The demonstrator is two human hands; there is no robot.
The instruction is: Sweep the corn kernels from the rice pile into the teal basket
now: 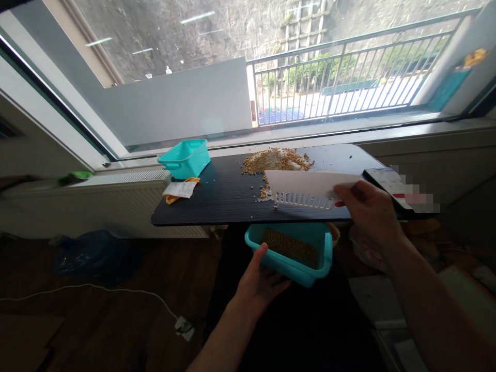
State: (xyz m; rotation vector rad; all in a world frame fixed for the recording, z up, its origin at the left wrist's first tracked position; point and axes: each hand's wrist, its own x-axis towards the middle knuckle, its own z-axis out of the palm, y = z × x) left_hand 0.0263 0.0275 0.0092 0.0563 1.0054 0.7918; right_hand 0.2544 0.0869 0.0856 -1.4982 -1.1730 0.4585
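Note:
My left hand (259, 281) grips a teal plastic bin (314, 266) from below, holding it just under the front edge of the black table (217, 199). Brown grains fill the bin's bottom. My right hand (368, 209) holds a white slotted scraper (306, 188) upright on the tabletop, its lower edge near a few loose grains. A heap of mixed brown and white grains (277, 159) lies behind the scraper near the table's far edge.
A second teal bin (185, 157) stands at the table's back left, with a small packet (180, 189) beside it. A phone-like device (387, 183) rests at the right end. A radiator is left; a cable and plug lie on the floor.

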